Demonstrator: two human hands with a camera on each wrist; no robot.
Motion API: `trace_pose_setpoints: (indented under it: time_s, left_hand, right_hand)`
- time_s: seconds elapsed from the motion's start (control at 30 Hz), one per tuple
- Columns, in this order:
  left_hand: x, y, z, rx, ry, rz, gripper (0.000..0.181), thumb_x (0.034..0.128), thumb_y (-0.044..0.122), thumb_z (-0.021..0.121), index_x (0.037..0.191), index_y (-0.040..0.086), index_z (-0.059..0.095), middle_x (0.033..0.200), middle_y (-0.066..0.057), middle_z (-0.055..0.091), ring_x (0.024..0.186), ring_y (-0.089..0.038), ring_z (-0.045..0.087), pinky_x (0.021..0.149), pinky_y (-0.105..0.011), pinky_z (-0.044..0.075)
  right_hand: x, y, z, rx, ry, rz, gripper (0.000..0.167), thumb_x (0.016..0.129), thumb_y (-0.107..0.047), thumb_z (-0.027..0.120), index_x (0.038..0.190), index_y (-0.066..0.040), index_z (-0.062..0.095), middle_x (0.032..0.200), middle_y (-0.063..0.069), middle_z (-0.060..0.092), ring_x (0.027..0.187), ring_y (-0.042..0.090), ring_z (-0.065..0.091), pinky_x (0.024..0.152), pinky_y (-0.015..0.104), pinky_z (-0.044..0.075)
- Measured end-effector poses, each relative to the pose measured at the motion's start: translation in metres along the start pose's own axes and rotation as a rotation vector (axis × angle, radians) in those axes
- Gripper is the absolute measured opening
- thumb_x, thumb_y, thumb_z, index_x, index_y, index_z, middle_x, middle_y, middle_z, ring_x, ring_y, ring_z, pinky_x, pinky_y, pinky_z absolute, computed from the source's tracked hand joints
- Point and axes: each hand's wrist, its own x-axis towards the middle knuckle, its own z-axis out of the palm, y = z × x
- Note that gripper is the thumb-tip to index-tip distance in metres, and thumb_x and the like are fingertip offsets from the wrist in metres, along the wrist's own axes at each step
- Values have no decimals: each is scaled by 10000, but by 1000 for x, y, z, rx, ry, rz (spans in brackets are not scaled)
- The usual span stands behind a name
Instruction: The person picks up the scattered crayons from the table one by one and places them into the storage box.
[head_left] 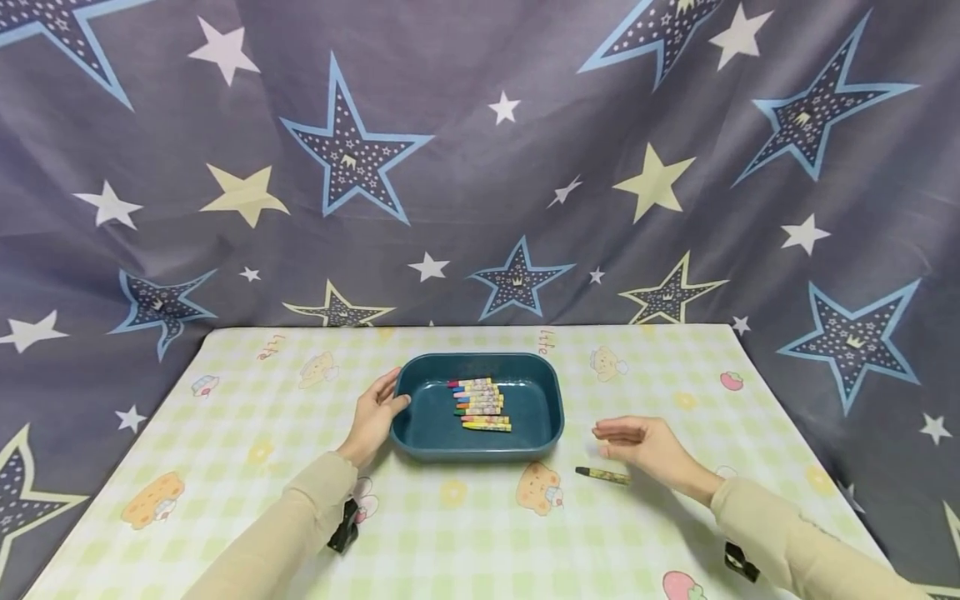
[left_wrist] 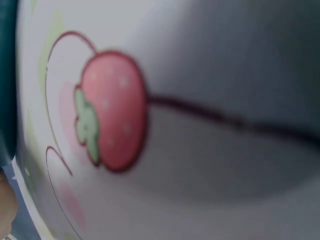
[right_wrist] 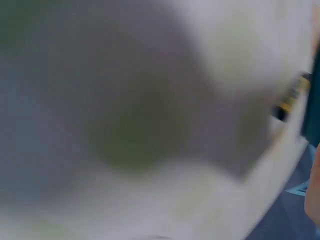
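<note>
A dark teal rectangular tray (head_left: 420, 437) stands on the table, and several crayons (head_left: 480, 410) in patterned wrappers lie side by side inside it. My left hand (head_left: 371, 421) holds the tray's left end, thumb at the rim and fingers along the outer wall. On the cloth to the right of the tray lies a single black crayon (head_left: 602, 476). Just beyond that crayon is my right hand (head_left: 652, 450), fingers extended and nothing visible in it. The right wrist view catches the black crayon (right_wrist: 287, 105), blurred, near the tray's side (right_wrist: 314, 105).
A green-and-white checked cloth (head_left: 262, 550) with cartoon prints covers the table. Behind and beside it hangs a dark grey curtain (head_left: 465, 192) with stars. Each wrist carries a small black device, one at the left wrist (head_left: 344, 527) and one at the right wrist (head_left: 741, 562).
</note>
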Motion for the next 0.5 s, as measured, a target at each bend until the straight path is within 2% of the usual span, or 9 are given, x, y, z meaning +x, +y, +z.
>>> trace_pose_setpoints:
  time_s: [0.13, 0.27, 0.4, 0.5]
  left_hand:
    - [1, 0, -3, 3, -3, -1, 574, 885, 73, 529, 1423, 104, 332, 1413, -139, 398, 1314, -259, 370, 1072, -397, 351]
    - [-1, -1, -3, 12, 0, -7, 574, 885, 74, 529, 1423, 102, 330, 1410, -144, 401, 1307, -268, 380, 1064, -404, 360]
    - [-3, 0, -2, 11, 5, -18, 573, 883, 71, 532, 1421, 109, 338, 1414, -143, 399, 1314, -268, 371, 1071, -395, 353]
    - [-3, 2, -2, 5, 9, -7, 571, 882, 73, 532, 1419, 106, 341, 1423, -142, 388, 1327, -269, 351, 1083, -399, 336]
  right_hand:
    - [-11, 20, 2, 38, -51, 38, 484, 773, -131, 716, 1162, 111, 560, 1128, 257, 610, 1012, 272, 635, 842, 196, 519]
    - [-18, 31, 7, 52, -50, 72, 514, 763, -158, 728, 1174, 100, 557, 1147, 243, 606, 1024, 202, 635, 867, 214, 513]
    - [-21, 34, 11, 1, -37, 79, 508, 750, -168, 740, 1169, 68, 576, 1148, 210, 618, 1038, 194, 628, 884, 232, 508]
    - [-20, 32, 13, -117, -31, 46, 477, 741, -189, 744, 1144, 26, 610, 1132, 164, 640, 1036, 220, 628, 883, 254, 510]
